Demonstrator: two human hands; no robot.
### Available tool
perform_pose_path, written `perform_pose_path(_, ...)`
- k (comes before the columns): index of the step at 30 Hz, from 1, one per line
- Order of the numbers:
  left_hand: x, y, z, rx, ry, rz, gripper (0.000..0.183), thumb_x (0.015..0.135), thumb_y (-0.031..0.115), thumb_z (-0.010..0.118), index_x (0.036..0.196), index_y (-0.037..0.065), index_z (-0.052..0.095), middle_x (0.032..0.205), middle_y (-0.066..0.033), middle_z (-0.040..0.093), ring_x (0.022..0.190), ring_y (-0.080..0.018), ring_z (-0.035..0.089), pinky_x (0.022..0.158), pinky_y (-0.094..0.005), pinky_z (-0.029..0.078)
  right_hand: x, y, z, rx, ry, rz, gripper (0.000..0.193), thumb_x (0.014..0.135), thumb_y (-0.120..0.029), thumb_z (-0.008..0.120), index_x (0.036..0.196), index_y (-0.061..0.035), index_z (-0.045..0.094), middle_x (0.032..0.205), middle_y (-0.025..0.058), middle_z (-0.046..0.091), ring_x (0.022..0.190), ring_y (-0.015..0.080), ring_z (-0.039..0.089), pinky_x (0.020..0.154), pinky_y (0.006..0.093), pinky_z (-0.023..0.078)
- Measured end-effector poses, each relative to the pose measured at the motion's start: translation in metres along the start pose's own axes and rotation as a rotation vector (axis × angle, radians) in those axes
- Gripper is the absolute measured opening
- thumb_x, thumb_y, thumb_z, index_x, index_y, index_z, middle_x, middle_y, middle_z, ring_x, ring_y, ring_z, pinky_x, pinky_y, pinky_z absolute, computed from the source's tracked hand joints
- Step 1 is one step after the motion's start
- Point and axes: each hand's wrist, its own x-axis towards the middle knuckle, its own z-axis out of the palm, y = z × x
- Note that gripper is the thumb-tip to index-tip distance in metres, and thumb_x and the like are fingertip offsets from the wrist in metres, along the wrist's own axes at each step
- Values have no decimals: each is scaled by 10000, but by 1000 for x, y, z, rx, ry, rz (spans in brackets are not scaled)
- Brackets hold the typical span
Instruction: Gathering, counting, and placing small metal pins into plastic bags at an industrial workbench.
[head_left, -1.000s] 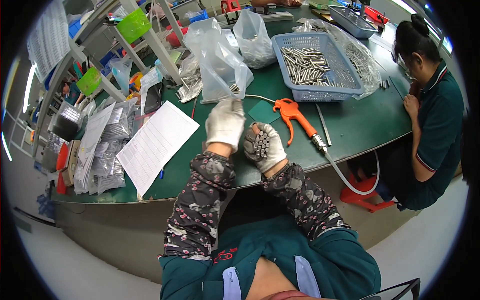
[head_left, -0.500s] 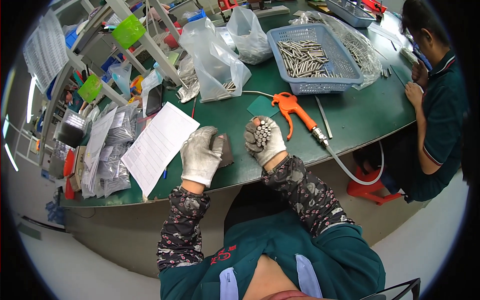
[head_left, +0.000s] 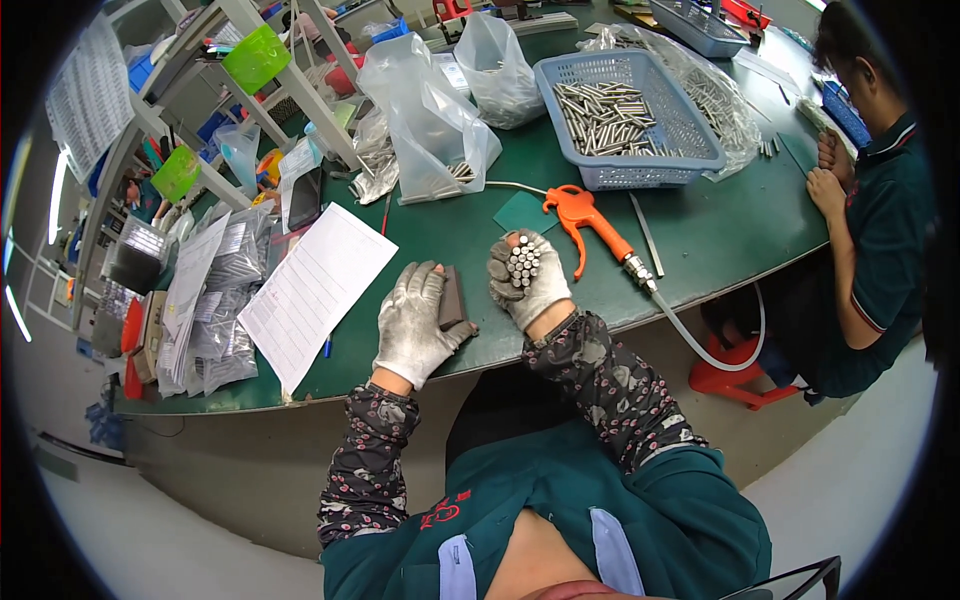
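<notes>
My right hand, in a worn white glove with grey fingers, is closed around a bundle of short metal pins. Their round ends face up. On the green table to its left lies a flat dark brown block. My gloved left hand rests beside this block, fingers stretched forward along its left side and thumb reaching across its near end. A small green sheet lies beyond my right hand, next to an orange air blow gun.
A blue basket of metal pins stands at the back, with plastic bags beside it. A printed sheet and bagged parts lie at left. A hose hangs over the front edge. Another person works at right.
My left hand has turned and straightened its fingers, its thumb swinging down to the block's near end. The right hand keeps the pins in place.
</notes>
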Motion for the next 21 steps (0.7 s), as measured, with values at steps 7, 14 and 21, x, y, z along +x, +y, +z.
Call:
perform_pose_path(7,0,-2,5,-56,49,4,836,614,370,777,1283,-1,439,1294,-161,464,1248,-332,397,1030,-401,349,6,-2,-7,3,-68,29,245,900,-295,421,711,-153,485,617,2,485,430,157,425,335,259,267)
perform_pose_path(14,-10,-30,26,-373,380,130,1154,549,331,823,1418,-3,142,1258,-203,476,1202,-357,428,1027,-393,352,-3,5,32,-973,39,-485,179,915,-187,509,808,-52,554,631,-2,503,500,97,482,455,253,400)
perform_pose_path(21,-5,-42,26,-570,78,66,1060,523,452,830,1326,-2,308,1147,-165,538,1108,-344,495,986,-400,382,18,45,53,-2632,-963,-926,118,739,-198,581,729,-89,537,672,69,562,670,233,608,520,368,490)
